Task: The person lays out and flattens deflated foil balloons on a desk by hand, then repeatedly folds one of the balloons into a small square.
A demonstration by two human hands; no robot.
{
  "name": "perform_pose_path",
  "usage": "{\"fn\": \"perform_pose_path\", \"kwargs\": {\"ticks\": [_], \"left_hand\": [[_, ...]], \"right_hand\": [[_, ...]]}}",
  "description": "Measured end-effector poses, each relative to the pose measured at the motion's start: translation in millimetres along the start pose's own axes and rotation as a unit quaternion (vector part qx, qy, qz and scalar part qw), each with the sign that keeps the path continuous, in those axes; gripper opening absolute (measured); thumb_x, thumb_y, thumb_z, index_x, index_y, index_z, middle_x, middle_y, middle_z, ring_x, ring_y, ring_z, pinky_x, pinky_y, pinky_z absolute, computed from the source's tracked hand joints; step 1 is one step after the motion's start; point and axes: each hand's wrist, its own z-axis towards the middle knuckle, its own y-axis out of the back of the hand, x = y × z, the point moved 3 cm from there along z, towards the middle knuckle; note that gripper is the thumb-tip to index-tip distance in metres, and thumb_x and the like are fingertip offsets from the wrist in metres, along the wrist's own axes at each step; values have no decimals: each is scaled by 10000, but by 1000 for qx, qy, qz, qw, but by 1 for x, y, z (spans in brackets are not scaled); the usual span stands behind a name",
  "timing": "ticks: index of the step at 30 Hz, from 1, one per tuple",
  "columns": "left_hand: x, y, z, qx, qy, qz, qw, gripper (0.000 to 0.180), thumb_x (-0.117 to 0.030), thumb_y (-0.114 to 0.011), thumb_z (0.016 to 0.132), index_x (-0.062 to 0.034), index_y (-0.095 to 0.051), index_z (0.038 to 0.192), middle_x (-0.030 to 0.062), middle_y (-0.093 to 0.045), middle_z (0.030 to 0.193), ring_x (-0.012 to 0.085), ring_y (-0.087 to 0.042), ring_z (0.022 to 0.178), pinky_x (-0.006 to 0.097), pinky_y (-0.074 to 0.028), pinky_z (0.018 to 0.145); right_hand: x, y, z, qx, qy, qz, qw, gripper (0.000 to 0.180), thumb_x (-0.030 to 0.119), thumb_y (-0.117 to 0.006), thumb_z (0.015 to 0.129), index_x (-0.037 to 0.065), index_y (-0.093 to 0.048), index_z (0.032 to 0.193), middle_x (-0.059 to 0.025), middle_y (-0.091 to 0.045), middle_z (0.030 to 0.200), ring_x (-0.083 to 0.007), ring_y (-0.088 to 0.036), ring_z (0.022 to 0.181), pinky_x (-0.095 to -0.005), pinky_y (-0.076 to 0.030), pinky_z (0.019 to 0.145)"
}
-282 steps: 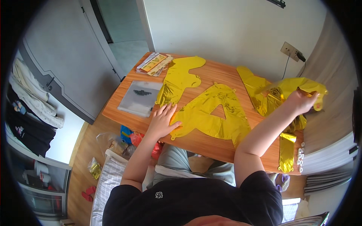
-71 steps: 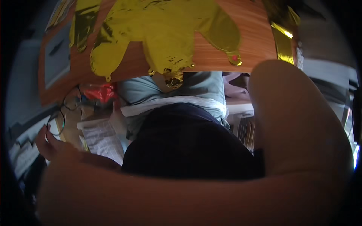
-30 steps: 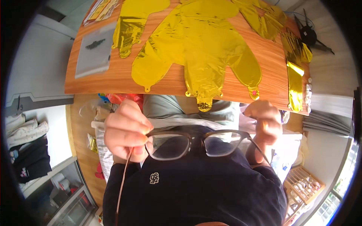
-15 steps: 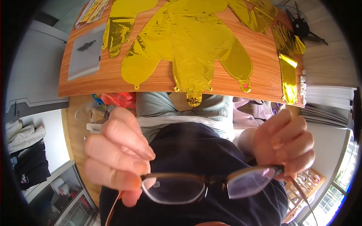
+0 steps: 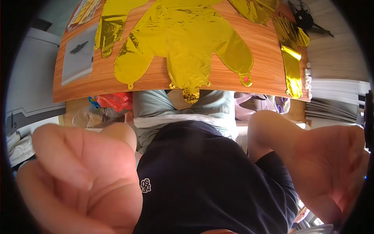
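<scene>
Moved: both hands, parted from the spectacles' front and now farther apart, close to the camera, on the wearer's side of the table. Left hand: fingers half curled, palm showing. Right hand: fingers bent, partly in shadow. Grip of either: cannot tell; spectacles' position likewise. Large foil sheet: gold, creased, round-limbed, flat mid-table, tab overhanging the near edge. Folded foil strip: glossy, table's right end. Clear sleeve: smooth, table's left end. Bare wood grain: between sheet and strip.
</scene>
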Motion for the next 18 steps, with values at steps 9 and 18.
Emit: {"fn": "perform_pose_path", "kwargs": {"ticks": [9, 18], "left_hand": [[-15, 34, 19, 129, 83, -89, 984, 147, -62, -747, 887, -199, -795, 914, -56, -728, 984, 64, -658, 889, 308, -473, 854], [-21, 23, 22, 213, 159, -240, 934, 120, -39, -758, 882, -138, -817, 917, 1, -768, 1013, 105, -708, 935, 308, -532, 903]], "right_hand": [[14, 11, 14, -20, 61, -85, 994, 129, 429, -680, 985, 380, -782, 1047, 174, -672, 925, -73, -504, 824, -294, -322, 730], [13, 14, 24, -20, 102, -144, 984, 150, 437, -687, 976, 372, -787, 1068, 161, -719, 945, -79, -527, 817, -278, -343, 714]]}}
